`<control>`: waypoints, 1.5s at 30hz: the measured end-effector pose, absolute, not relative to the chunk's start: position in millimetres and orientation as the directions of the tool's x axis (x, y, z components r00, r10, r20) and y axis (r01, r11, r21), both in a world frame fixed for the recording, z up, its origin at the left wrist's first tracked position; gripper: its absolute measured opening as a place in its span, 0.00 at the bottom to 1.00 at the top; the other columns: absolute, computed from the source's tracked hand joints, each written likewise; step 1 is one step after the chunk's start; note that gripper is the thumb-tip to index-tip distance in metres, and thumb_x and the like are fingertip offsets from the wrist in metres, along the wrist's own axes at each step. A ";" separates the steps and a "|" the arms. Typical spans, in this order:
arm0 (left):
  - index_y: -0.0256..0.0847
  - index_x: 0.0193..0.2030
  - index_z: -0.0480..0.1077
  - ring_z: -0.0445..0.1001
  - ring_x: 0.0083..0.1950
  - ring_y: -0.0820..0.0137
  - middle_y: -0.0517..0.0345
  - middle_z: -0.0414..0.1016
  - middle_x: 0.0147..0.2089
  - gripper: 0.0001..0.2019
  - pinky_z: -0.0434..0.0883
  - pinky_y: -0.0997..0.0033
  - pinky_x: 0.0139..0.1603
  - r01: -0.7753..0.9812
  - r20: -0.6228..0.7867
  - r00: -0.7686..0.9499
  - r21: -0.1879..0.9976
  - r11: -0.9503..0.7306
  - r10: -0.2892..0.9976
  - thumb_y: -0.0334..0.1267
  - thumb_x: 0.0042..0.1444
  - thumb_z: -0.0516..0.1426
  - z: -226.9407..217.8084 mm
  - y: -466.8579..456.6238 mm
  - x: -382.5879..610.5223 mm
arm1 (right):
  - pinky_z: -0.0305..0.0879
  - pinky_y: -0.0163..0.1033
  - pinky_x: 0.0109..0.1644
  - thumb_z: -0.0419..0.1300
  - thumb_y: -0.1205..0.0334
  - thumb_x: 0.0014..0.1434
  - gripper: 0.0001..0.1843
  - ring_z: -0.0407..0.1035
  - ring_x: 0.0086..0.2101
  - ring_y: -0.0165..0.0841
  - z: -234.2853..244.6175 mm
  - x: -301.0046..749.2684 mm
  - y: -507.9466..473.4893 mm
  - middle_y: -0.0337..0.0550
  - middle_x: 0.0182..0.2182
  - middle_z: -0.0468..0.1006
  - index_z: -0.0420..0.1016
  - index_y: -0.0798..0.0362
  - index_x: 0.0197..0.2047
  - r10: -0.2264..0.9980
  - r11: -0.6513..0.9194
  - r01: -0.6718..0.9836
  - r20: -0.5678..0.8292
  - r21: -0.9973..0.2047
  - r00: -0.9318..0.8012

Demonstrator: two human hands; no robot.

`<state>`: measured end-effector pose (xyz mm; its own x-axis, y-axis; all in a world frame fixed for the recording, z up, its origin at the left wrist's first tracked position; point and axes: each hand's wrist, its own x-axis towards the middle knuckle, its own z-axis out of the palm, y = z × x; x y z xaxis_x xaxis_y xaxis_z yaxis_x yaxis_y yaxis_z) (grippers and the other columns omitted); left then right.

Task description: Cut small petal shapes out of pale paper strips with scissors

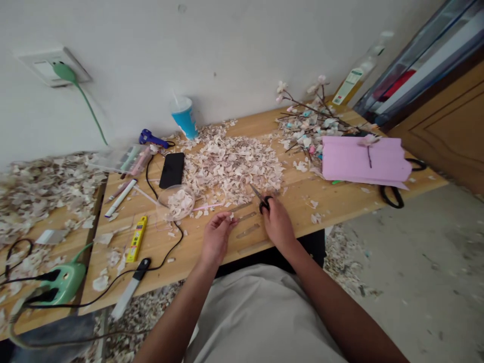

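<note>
A: Hands? 12 = away from the wearer.

B: Left hand (pixel 219 234): thumb and fingertips nearly closed, pinching a small white scrap (pixel 232 217). Right hand (pixel 279 224): fingers curled round black-handled metal scissors (pixel 258 193), blades toward 11. Can't tell if the blades are parted.

A: Where's the scrap vs the scissors?

B: Scrap at the left fingertips, over the light wooden tabletop (pixel 302 209). Scissors at its 2 o'clock, near the lower edge of the wide heap of pale, thin flakes (pixel 230 166).

A: Around the left?

B: Heap at 12. Clear round plastic dish (pixel 161 205), pale flakes inside, at 10. Black rectangular phone (pixel 172 170) beyond the dish, touching or just beside the heap. Narrow yellow box (pixel 136 239) at 9.

A: Around the right?

B: Thin brown branches with pale blossoms (pixel 313 108) at 1. Ragged-edged pink sheet (pixel 363 166) at 2, one blossom on a stem (pixel 369 143) lying on it.
</note>
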<state>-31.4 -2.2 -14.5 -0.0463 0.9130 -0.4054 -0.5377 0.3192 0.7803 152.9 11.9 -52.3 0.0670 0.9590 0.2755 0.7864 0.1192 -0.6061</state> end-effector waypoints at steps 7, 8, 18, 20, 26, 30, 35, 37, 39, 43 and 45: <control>0.40 0.38 0.73 0.75 0.34 0.76 0.63 0.73 0.34 0.14 0.71 0.72 0.44 -0.543 -0.376 -0.046 0.787 0.292 0.926 0.38 0.43 0.67 -16.5 -7.9 -41.6 | 0.62 0.59 0.57 0.48 0.58 0.64 0.20 0.66 0.54 0.47 -47.3 226.2 -36.5 0.61 0.50 0.73 0.67 0.59 0.54 0.868 -0.164 0.815 0.312 -0.555 0.387; 0.40 0.37 0.73 0.74 0.34 0.76 0.63 0.73 0.34 0.14 0.71 0.73 0.43 -0.535 -0.377 -0.046 0.791 0.296 0.925 0.38 0.43 0.67 -17.1 -8.7 -41.9 | 0.60 0.59 0.58 0.48 0.59 0.64 0.20 0.63 0.57 0.47 -45.7 224.7 -36.8 0.62 0.53 0.71 0.66 0.59 0.55 0.855 -0.139 0.823 0.353 -0.551 0.381; 0.39 0.36 0.72 0.72 0.33 0.76 0.61 0.72 0.34 0.13 0.70 0.73 0.41 -0.516 -0.330 -0.065 0.819 0.251 0.942 0.40 0.44 0.66 -15.7 -8.5 -39.0 | 0.65 0.48 0.55 0.49 0.57 0.63 0.17 0.69 0.49 0.40 -52.2 163.7 12.0 0.53 0.49 0.75 0.70 0.53 0.51 0.942 0.109 0.828 0.323 -0.550 0.090; 0.39 0.37 0.72 0.72 0.33 0.76 0.61 0.72 0.33 0.13 0.69 0.74 0.41 -0.483 -0.279 -0.077 0.850 0.209 0.957 0.40 0.45 0.65 -12.5 -7.6 -41.7 | 0.66 0.50 0.50 0.49 0.55 0.62 0.18 0.70 0.44 0.43 -52.5 196.5 0.5 0.56 0.44 0.76 0.70 0.56 0.49 0.913 -0.021 0.836 0.331 -0.548 0.240; 0.43 0.47 0.67 0.74 0.32 0.75 0.66 0.70 0.30 0.22 0.69 0.71 0.42 -0.467 -0.235 -0.082 0.867 0.171 0.969 0.38 0.45 0.66 0.0 -6.6 -47.2 | 0.58 0.62 0.54 0.50 0.56 0.61 0.18 0.68 0.46 0.50 -49.5 270.5 -44.8 0.62 0.42 0.74 0.69 0.61 0.47 0.710 -0.259 0.798 0.452 -0.544 0.539; 0.40 0.47 0.67 0.74 0.31 0.75 0.66 0.71 0.29 0.27 0.70 0.68 0.43 -0.529 -0.322 -0.051 0.811 0.248 0.945 0.36 0.39 0.69 7.8 -7.3 -43.9 | 0.59 0.58 0.58 0.52 0.60 0.60 0.18 0.64 0.55 0.46 -48.3 230.2 -71.0 0.57 0.52 0.72 0.69 0.55 0.52 0.873 0.113 0.828 0.453 -0.550 0.182; 0.37 0.46 0.67 0.74 0.30 0.74 0.63 0.72 0.29 0.28 0.71 0.66 0.42 -0.503 -0.380 0.036 0.792 0.346 0.924 0.36 0.37 0.70 16.5 -12.4 -34.5 | 0.70 0.43 0.47 0.52 0.62 0.60 0.11 0.72 0.43 0.37 -26.3 159.6 -105.5 0.47 0.42 0.77 0.69 0.50 0.46 0.989 0.118 0.558 0.146 -0.821 0.005; 0.38 0.46 0.67 0.74 0.31 0.74 0.63 0.73 0.30 0.28 0.71 0.67 0.42 -0.485 -0.342 0.047 0.814 0.320 0.939 0.36 0.37 0.70 21.1 -15.5 -29.7 | 0.70 0.40 0.43 0.57 0.58 0.57 0.12 0.72 0.37 0.35 -13.0 145.1 -109.7 0.45 0.37 0.76 0.67 0.51 0.45 0.993 0.019 0.476 0.074 -0.879 0.095; 0.39 0.47 0.67 0.75 0.32 0.74 0.64 0.72 0.31 0.27 0.70 0.68 0.42 -0.455 -0.286 0.049 0.847 0.276 0.957 0.36 0.39 0.69 26.1 -18.4 -24.4 | 0.69 0.37 0.39 0.61 0.56 0.54 0.15 0.70 0.33 0.33 -0.9 138.8 -108.3 0.42 0.33 0.74 0.65 0.51 0.43 0.995 -0.021 0.426 0.024 -0.904 0.099; 0.40 0.47 0.68 0.74 0.33 0.75 0.63 0.73 0.32 0.24 0.69 0.72 0.40 -0.413 -0.215 0.056 0.884 0.219 0.975 0.35 0.42 0.68 33.5 -23.2 -11.0 | 0.65 0.34 0.34 0.61 0.54 0.55 0.12 0.67 0.29 0.30 11.8 140.3 -100.3 0.38 0.28 0.72 0.66 0.51 0.38 0.996 -0.086 0.362 -0.090 -0.928 0.004; 0.40 0.47 0.68 0.73 0.33 0.75 0.62 0.73 0.32 0.23 0.69 0.73 0.40 -0.408 -0.202 0.083 0.887 0.218 0.976 0.35 0.43 0.68 34.8 -24.8 -3.3 | 0.64 0.33 0.34 0.60 0.55 0.55 0.11 0.68 0.29 0.30 12.4 144.3 -96.8 0.38 0.29 0.73 0.67 0.51 0.37 0.991 -0.113 0.351 -0.129 -0.930 -0.021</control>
<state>-3.3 -24.8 34.8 0.0832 0.9759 -0.2018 -0.4081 0.2181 0.8865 144.3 -96.8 12.4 -0.0214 0.9915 -0.1286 0.3507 -0.1130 -0.9296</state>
